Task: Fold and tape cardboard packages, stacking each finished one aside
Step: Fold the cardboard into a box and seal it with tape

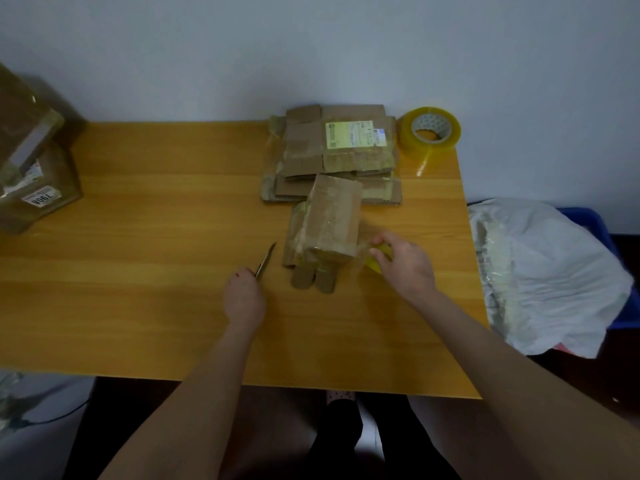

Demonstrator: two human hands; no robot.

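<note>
Pale grey wall backed a honey-coloured wooden table (156, 254); near its middle, just in front of a stack of flattened cardboard (332, 157), stood the cardboard package (330, 220), a small brown box partly folded up and glossy with bands of clear tape; a loose flap lay flat along its left side, and two rounded tabs stuck out from its near end toward the person; a roll of yellowish tape (431, 129) sat at the far right corner of the table, apart from the package; two taped boxes (31, 168) were piled at the far left edge, one bearing a white label; a crumpled white plastic bag (540, 271) lay over a blue bin beside the table on the right. The left hand (244, 296) rested on the table left of the package, fingers curled round the handle of a knife (266, 259) whose blade pointed up toward the box without touching it; the right hand (405, 261) reached in from the right, thumb and fingers pinching a tape strip (375, 259) that ran to the package's near right corner.
</note>
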